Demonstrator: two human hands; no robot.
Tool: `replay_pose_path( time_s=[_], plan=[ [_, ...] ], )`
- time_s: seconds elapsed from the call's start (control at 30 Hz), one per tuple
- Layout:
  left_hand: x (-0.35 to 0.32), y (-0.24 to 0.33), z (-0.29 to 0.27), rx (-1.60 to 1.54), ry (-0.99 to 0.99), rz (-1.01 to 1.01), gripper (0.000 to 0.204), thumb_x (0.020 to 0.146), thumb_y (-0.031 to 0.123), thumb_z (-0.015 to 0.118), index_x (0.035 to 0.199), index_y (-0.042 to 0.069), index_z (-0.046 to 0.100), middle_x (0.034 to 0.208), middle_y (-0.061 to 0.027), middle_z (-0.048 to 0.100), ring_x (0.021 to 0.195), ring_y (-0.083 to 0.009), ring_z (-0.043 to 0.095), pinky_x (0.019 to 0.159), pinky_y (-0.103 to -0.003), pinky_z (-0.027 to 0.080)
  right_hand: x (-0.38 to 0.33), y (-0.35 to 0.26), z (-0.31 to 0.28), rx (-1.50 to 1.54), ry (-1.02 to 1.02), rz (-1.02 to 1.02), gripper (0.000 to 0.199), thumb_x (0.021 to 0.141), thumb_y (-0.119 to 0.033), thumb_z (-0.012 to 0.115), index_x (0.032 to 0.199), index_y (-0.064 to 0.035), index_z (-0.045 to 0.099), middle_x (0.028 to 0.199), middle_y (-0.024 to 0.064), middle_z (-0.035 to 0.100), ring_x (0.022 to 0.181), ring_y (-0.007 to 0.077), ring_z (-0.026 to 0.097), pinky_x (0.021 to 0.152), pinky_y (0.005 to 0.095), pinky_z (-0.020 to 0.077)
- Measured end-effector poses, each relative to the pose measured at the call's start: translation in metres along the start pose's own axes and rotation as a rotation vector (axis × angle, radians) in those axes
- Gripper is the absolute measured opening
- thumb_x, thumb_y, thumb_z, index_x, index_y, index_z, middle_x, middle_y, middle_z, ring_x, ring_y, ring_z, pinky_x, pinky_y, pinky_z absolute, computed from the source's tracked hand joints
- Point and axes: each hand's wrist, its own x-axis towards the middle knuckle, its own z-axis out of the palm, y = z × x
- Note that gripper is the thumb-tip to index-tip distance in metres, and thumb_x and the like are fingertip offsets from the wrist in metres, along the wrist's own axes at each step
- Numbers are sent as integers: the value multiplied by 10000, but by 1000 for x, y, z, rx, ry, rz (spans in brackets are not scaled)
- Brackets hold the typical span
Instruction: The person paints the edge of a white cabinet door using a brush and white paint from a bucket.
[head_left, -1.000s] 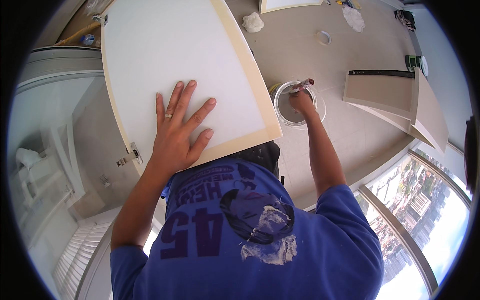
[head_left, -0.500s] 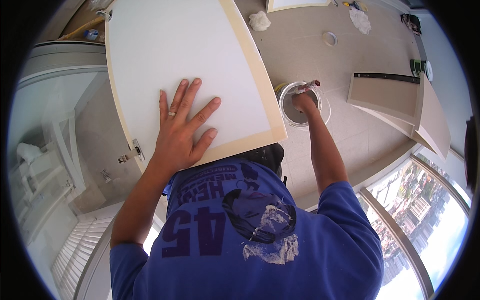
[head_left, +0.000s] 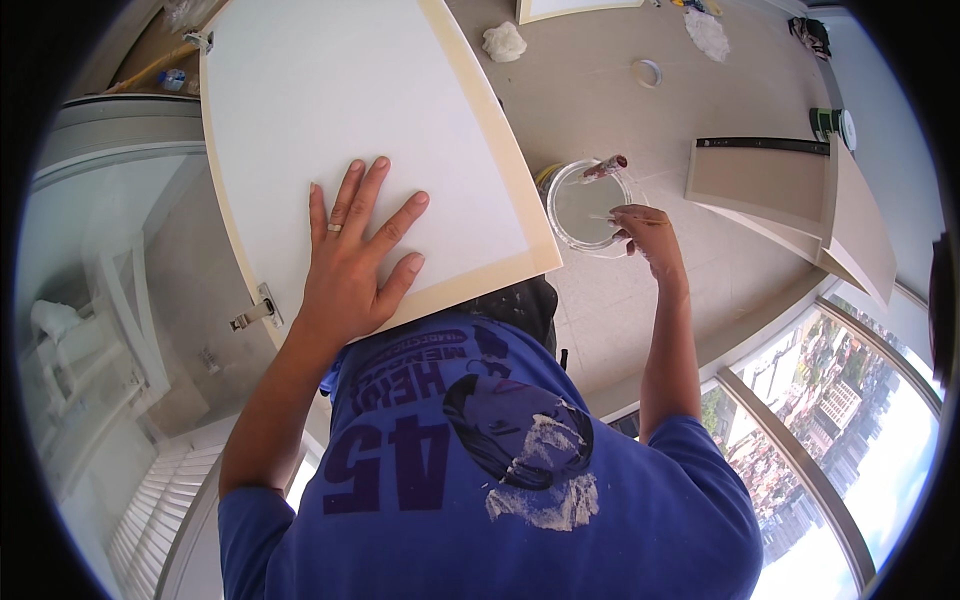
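Note:
My left hand [head_left: 352, 250] lies flat with fingers spread on a white cabinet door [head_left: 330, 90], whose edges carry cream masking tape [head_left: 500, 170]. A metal hinge [head_left: 262, 308] sticks out from its near left side. To the right stands a bucket [head_left: 590, 205] of pale paint. Over its right rim, my right hand [head_left: 645, 232] pinches a thin paintbrush [head_left: 655, 220], the tip above the paint. A paint-smeared handle [head_left: 607, 167] with a reddish end rests across the far rim; the rest of that tool cannot be made out.
Beyond the bucket lie a crumpled white cloth [head_left: 504, 42], a roll of tape [head_left: 647, 72] and another taped panel [head_left: 575, 8]. A beige drawer-like unit [head_left: 765, 175] sits at the right, near a green can [head_left: 828, 125] and windows [head_left: 790, 430].
My right hand has come up out of the bucket and moved right and nearer, bringing the thin paintbrush into sight. My left hand stays flat on the door.

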Motion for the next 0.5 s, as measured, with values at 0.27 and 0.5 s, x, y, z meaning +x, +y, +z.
replay_pose_path(
  time_s=[0.27, 0.5],
  plan=[
    [-1, -1, 1, -9, 7, 26, 537, 1062, 383, 596, 1554, 171, 637, 1765, -212, 338, 1642, -440, 280, 1304, -690, 56, -37, 29, -3, -327, 38, -121, 274, 938, -166, 681, 1111, -35, 847, 833, 122, 802, 732, 157, 735, 683, 321, 585],
    [-4, -1, 0, -1, 5, 17, 544, 1067, 395, 588, 1562, 171, 630, 1769, -208, 330, 1644, -438, 275, 1303, -689, 58, -61, -9, -6, -497, 31, -172, 275, 891, -103, 651, 1074, -38, 846, 973, 159, 828, 878, 267, 796, 849, 363, 608]
  ],
)
